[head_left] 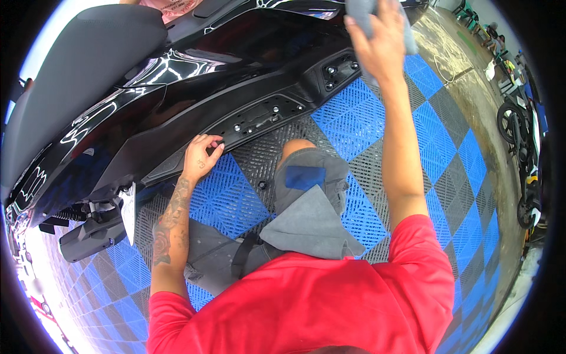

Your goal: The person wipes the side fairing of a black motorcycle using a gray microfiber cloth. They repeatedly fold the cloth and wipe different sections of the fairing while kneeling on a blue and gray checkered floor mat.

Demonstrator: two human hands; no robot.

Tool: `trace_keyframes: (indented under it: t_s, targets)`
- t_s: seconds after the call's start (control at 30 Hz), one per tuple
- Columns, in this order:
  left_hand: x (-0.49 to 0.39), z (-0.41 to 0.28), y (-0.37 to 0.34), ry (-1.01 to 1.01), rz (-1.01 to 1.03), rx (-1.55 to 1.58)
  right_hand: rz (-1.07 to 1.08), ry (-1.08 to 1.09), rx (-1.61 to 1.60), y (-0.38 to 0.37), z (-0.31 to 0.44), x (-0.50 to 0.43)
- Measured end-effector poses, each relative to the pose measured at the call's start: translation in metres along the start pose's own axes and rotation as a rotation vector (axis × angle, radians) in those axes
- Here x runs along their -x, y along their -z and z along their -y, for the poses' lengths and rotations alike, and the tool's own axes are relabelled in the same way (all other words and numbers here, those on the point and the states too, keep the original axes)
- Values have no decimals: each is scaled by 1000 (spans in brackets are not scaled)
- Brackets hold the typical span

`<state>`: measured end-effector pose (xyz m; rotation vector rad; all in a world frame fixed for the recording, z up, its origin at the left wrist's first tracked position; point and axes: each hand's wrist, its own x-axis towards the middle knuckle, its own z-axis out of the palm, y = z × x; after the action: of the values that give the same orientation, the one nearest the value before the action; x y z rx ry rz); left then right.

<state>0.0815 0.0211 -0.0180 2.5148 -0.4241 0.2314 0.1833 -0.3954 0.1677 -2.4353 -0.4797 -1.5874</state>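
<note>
My right hand (379, 48) is pressed over a grey cloth (409, 40) at the front part of a glossy black scooter (265, 40). Part of the cloth hangs below the palm, and what lies under it is hidden. At the outer edge of the scooter's footboard (261, 117), my left hand (202, 155) rests with curled fingers, thumb a little apart, and nothing seen in it. Shiny bolts (237, 128) show in the footboard recess. Across my lap lies a second grey cloth (309, 225), and a dark blue flat piece (305, 177) is on my thigh.
Blue and grey slatted floor tiles (230, 194) lie under me. A small dark round piece (261, 184) sits on them. The scooter's exhaust silencer (90, 239) juts out at left. Beyond the scooter stands a person in a pink shirt (170, 9). Another motorcycle (517, 128) is parked at right.
</note>
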Motion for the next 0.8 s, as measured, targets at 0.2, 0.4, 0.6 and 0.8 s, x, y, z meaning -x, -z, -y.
trace_keyframes:
  t_s: [0.2, 0.4, 0.6, 0.8]
  targets:
    - [2, 4, 0, -23, -10, 17, 22, 241, 2, -38, 46, -17]
    - [3, 12, -5, -111, -48, -19, 138, 335, -283, -113, 93, 6]
    - [6, 13, -5, -26, -39, 61, 99, 180, -529, -160, 158, 15]
    - [5, 13, -4, -63, -37, 33, 219, 185, -733, -174, 217, 28]
